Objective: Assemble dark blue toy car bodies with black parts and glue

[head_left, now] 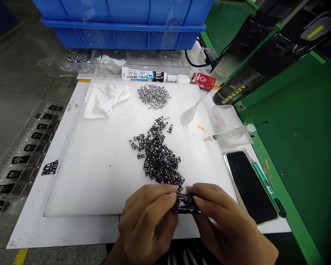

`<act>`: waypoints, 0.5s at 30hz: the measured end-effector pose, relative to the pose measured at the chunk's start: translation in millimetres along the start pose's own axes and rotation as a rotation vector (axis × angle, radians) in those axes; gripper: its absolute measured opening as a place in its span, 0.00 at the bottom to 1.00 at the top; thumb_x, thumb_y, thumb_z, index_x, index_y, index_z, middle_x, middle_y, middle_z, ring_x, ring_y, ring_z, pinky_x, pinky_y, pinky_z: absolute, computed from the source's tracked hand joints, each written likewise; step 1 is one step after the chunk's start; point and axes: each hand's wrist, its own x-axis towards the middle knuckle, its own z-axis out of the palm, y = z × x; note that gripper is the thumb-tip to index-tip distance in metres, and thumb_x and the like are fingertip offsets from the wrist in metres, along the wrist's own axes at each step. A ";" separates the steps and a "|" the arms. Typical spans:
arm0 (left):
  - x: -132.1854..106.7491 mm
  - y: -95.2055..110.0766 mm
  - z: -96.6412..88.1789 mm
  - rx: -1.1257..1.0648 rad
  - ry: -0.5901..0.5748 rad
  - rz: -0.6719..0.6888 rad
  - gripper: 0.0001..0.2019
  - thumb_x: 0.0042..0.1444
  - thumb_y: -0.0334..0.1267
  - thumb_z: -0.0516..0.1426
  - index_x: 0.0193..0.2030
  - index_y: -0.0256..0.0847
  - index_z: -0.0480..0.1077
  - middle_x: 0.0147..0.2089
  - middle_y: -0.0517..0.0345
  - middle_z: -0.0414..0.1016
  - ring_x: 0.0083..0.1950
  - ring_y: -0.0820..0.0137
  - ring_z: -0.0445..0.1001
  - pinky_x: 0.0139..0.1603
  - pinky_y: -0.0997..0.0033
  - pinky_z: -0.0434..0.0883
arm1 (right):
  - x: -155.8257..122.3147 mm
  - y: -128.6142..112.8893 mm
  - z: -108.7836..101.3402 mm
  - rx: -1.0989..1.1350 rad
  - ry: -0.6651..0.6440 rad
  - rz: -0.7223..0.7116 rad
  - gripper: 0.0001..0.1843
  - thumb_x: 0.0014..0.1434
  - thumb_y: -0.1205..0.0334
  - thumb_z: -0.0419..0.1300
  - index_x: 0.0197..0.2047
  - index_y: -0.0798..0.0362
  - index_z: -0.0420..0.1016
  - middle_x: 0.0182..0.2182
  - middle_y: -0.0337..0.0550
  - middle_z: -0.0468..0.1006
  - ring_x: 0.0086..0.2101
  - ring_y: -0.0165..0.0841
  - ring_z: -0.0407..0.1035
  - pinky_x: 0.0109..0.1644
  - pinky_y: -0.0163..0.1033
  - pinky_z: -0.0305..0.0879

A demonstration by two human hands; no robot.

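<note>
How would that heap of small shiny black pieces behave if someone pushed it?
These small shiny black openwork pieces look thin and light, so probably easily bent. Their jagged outlines would likely snag, dragging neighbours along. The white foam sheet may limit sliding.

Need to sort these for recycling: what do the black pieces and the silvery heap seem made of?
The black pieces look like thin, glossy moulded plastic or black-coated metal; their sharp highlights leave that open. The silvery heap looks like bright bare or plated metal, judging by its hard glints, though the exact metal cannot be told.
</note>
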 end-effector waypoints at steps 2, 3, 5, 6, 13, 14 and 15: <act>1.9 3.5 -2.4 0.083 -0.023 0.019 0.21 0.53 0.19 0.64 0.52 0.38 0.73 0.48 0.50 0.85 0.45 0.64 0.85 0.43 0.66 0.85 | -4.8 2.5 0.0 -0.006 0.020 -0.051 0.20 0.64 0.76 0.58 0.57 0.53 0.72 0.51 0.52 0.80 0.52 0.39 0.77 0.49 0.42 0.82; 2.1 5.2 -3.4 0.114 -0.027 0.026 0.21 0.54 0.20 0.65 0.52 0.39 0.72 0.47 0.50 0.86 0.44 0.65 0.85 0.42 0.67 0.85 | -8.0 3.7 -0.9 -0.013 0.013 -0.077 0.23 0.63 0.76 0.59 0.61 0.53 0.70 0.53 0.53 0.79 0.54 0.41 0.76 0.51 0.44 0.82; 1.1 8.1 -4.3 0.152 -0.028 0.027 0.21 0.53 0.23 0.67 0.53 0.40 0.71 0.47 0.50 0.86 0.43 0.64 0.86 0.40 0.66 0.85 | -14.8 6.1 -3.6 -0.016 -0.040 -0.093 0.31 0.64 0.75 0.60 0.68 0.50 0.64 0.58 0.55 0.76 0.58 0.45 0.73 0.53 0.49 0.81; 0.0 9.1 -4.2 0.163 -0.015 0.022 0.22 0.53 0.23 0.67 0.53 0.41 0.71 0.47 0.50 0.86 0.43 0.63 0.86 0.39 0.66 0.85 | -17.7 7.2 -5.1 -0.014 -0.057 -0.086 0.33 0.64 0.73 0.61 0.70 0.48 0.62 0.60 0.54 0.75 0.58 0.47 0.72 0.53 0.51 0.81; -1.7 9.1 -0.1 0.190 0.024 0.005 0.20 0.53 0.22 0.66 0.51 0.41 0.72 0.44 0.52 0.87 0.39 0.64 0.87 0.38 0.68 0.85 | -12.0 8.6 -2.3 0.008 -0.007 -0.040 0.32 0.61 0.74 0.64 0.66 0.42 0.70 0.55 0.49 0.80 0.51 0.46 0.78 0.47 0.49 0.84; -0.9 8.7 0.0 0.199 0.018 0.007 0.19 0.53 0.22 0.66 0.50 0.41 0.72 0.43 0.52 0.87 0.39 0.64 0.87 0.38 0.68 0.85 | -8.0 7.2 0.0 0.013 0.032 -0.050 0.32 0.59 0.76 0.64 0.65 0.45 0.70 0.52 0.50 0.81 0.50 0.45 0.79 0.46 0.47 0.84; -0.2 8.3 -0.1 0.203 0.008 0.012 0.19 0.53 0.22 0.66 0.50 0.41 0.73 0.43 0.52 0.87 0.38 0.64 0.87 0.37 0.69 0.85 | -3.8 5.4 2.4 0.016 0.080 -0.062 0.32 0.57 0.79 0.64 0.62 0.48 0.71 0.49 0.51 0.82 0.47 0.44 0.80 0.44 0.45 0.85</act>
